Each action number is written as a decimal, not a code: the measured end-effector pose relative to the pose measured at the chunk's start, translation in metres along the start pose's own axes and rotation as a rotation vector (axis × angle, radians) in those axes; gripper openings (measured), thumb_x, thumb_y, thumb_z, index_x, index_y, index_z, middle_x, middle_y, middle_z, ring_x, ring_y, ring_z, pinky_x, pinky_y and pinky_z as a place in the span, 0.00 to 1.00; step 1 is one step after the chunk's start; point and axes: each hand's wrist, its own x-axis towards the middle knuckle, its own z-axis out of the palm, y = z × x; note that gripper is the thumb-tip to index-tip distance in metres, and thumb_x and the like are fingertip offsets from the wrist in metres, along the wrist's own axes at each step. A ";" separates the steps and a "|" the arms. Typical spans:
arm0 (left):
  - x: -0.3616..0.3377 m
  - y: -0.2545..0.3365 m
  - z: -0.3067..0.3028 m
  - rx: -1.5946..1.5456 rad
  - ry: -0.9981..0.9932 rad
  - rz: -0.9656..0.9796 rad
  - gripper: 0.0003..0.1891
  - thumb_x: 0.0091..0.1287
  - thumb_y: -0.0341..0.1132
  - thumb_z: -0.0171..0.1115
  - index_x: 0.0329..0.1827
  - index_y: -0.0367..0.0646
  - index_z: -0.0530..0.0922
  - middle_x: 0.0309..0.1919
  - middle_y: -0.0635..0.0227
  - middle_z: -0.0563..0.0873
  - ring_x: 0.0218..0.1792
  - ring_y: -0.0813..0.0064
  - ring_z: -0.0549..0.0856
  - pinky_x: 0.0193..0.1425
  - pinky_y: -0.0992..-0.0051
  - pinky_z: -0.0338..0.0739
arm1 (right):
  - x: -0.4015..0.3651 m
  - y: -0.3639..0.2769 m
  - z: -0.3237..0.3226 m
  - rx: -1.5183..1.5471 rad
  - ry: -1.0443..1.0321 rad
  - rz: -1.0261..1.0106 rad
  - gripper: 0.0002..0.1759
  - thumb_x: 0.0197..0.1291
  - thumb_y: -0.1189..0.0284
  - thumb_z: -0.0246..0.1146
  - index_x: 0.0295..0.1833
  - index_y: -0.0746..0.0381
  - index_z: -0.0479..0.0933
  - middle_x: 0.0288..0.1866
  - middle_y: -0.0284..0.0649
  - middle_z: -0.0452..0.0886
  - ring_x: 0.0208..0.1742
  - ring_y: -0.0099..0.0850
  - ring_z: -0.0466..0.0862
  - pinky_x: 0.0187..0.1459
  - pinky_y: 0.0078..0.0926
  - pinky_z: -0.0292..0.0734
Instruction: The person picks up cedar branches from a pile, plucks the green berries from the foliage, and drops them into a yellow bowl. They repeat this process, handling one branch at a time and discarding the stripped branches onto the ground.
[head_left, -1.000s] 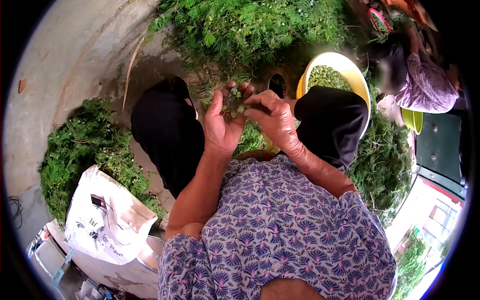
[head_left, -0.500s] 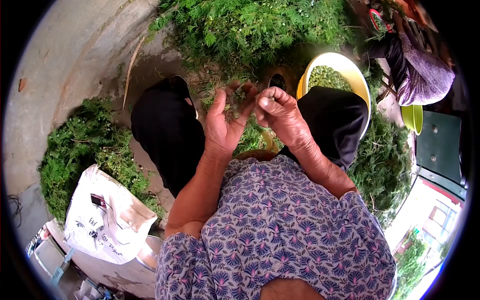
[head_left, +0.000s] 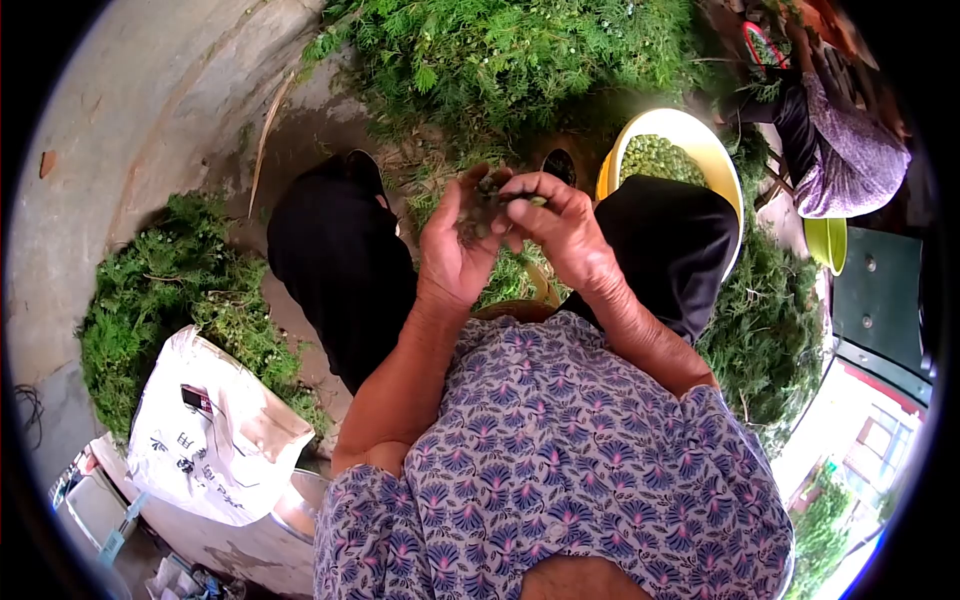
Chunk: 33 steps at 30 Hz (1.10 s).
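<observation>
My left hand is cupped, palm up, with its fingers curled round a small conifer sprig bearing green berry-like cones. The sprig is blurred and partly hidden by my fingers. Right beside it, my right hand is closed in a pinch; a green cone shows between thumb and forefinger. The fingertips of both hands meet or overlap over the gap between my knees. By my right knee stands a yellow bucket holding many green cones.
A big heap of conifer branches lies ahead, with more branches at left and right. A white sack carries a small dark device. Another person sits at upper right near a lime-green tub.
My right hand has shifted slightly left and up, its fingers now overlapping those of my left hand. A green cone has come into view in its pinch.
</observation>
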 end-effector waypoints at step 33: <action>-0.003 -0.005 0.006 0.028 0.037 -0.009 0.19 0.70 0.40 0.49 0.57 0.35 0.67 0.50 0.60 0.75 0.52 0.69 0.76 0.59 0.71 0.74 | 0.011 0.005 0.006 -0.511 0.213 -0.410 0.10 0.53 0.76 0.63 0.42 0.66 0.76 0.33 0.42 0.80 0.33 0.31 0.81 0.32 0.26 0.76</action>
